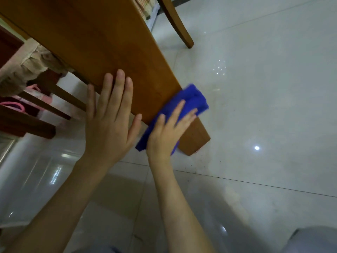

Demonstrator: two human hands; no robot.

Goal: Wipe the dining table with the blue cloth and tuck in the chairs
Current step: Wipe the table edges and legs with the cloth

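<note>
Pale tiled floor [255,88] meets the lower end of the wooden table panel [91,42]. A cushioned chair [23,70] sits at left. The left hand [109,121] lies flat on the wood, grip released. The right hand [167,132], fingers straight, presses the blue cloth [195,99] against the panel's edge

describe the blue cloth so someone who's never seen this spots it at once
Find the wooden dining table at upper left. Follow its right edge down to the near end, where the right hand presses the blue cloth over the edge. It is the only blue thing, next to the left hand flat on bare wood.
</note>
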